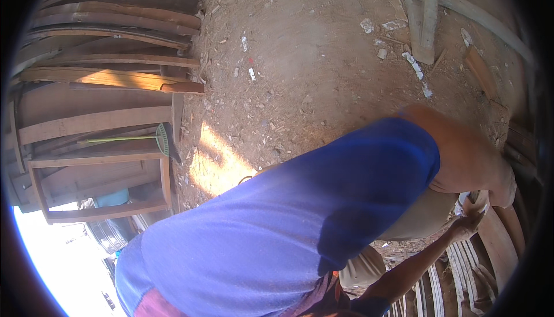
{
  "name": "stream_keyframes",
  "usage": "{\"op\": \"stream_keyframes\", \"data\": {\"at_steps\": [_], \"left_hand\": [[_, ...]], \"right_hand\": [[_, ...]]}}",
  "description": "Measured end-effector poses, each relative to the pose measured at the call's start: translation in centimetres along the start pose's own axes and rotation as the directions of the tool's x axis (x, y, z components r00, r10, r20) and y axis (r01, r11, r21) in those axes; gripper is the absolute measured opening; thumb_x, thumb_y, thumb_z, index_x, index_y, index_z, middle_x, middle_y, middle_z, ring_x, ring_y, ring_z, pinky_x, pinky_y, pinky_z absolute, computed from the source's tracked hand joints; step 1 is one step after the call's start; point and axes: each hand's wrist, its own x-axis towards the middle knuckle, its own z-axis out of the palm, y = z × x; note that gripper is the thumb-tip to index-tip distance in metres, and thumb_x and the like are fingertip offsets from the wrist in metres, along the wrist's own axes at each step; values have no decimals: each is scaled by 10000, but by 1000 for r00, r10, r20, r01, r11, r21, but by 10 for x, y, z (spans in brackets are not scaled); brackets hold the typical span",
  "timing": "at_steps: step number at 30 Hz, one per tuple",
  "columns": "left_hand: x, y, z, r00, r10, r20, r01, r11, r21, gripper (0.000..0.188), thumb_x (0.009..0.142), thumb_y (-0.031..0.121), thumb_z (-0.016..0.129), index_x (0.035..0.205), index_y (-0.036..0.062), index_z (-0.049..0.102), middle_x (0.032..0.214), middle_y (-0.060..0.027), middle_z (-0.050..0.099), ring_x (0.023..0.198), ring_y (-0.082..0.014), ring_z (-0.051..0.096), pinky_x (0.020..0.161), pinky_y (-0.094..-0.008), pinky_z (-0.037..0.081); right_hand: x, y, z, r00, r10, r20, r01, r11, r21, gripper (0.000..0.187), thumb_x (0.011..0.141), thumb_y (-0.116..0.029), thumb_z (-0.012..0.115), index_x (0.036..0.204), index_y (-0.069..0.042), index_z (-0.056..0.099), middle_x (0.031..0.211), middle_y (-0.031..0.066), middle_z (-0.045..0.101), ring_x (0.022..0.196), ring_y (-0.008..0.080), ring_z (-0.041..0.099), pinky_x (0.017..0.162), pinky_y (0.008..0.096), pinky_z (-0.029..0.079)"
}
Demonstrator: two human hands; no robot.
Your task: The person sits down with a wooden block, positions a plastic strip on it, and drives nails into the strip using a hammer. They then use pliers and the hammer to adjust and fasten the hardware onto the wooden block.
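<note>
My left arm [467, 146] comes out of a blue sleeve and bends down at the right side of the view. My left hand [503, 191] is closed on a short piece of wood [474, 201], its fingers partly hidden. Lower down, my right hand [466, 228] is closed around the near end of the same piece. Beside both hands lies a wide wooden plank [497, 242]. Several thin pale slats [461, 268] lie in rows below it. My beige trousers [418, 216] show behind the hands.
Wood chips and white scraps [415, 67] litter the dirt floor [323, 57]. Long boards [109, 77] are stacked at the left, near a wooden frame [104, 208] and a green rake-like tool [162, 139]. Grey beams [428, 22] lie at upper right.
</note>
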Motion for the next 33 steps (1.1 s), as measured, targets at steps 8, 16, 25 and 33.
{"op": "stream_keyframes", "data": {"at_steps": [8, 16, 25, 33], "left_hand": [[107, 1, -30, 989, 26, -145, -1, 986, 169, 271, 857, 193, 698, 1091, 102, 798, 1078, -149, 768, 1034, -356, 725, 849, -499, 591], [156, 13, -27, 992, 43, -121, -20, 983, 181, 265, 858, 184, 686, 1081, 98, 801, 1082, -156, 766, 1016, -365, 729, 835, -506, 597], [159, -3, -21, 989, 58, -135, -32, 982, 187, 259, 914, 155, 655, 1139, 38, 703, 1086, -185, 727, 1026, -312, 703, 866, -462, 570], [168, -44, -4, 973, -108, -203, 55, 966, -254, 196, 942, 147, 650, 1110, 47, 673, 1110, -173, 697, 1065, -264, 668, 924, -436, 538]], "right_hand": [[-7, -20, 10, 992, -116, -43, 113, 991, -67, 407, 1061, -265, 501, 1439, -188, 630, 1043, 250, 682, 916, 406, 662, 821, 515, 525], [-10, -11, 4, 995, -83, -49, 83, 997, 1, 395, 1089, -281, 489, 1444, -169, 620, 968, 280, 655, 894, 407, 640, 810, 520, 494], [-26, -12, 14, 992, 63, -107, -65, 998, -10, 417, 1051, -225, 545, 1461, -200, 615, 963, 231, 645, 852, 369, 644, 715, 503, 510], [-19, -90, -15, 937, 290, -194, -233, 934, 271, 344, 986, -240, 676, 1278, -62, 715, 1078, 203, 652, 1014, 392, 624, 914, 516, 494]]}}
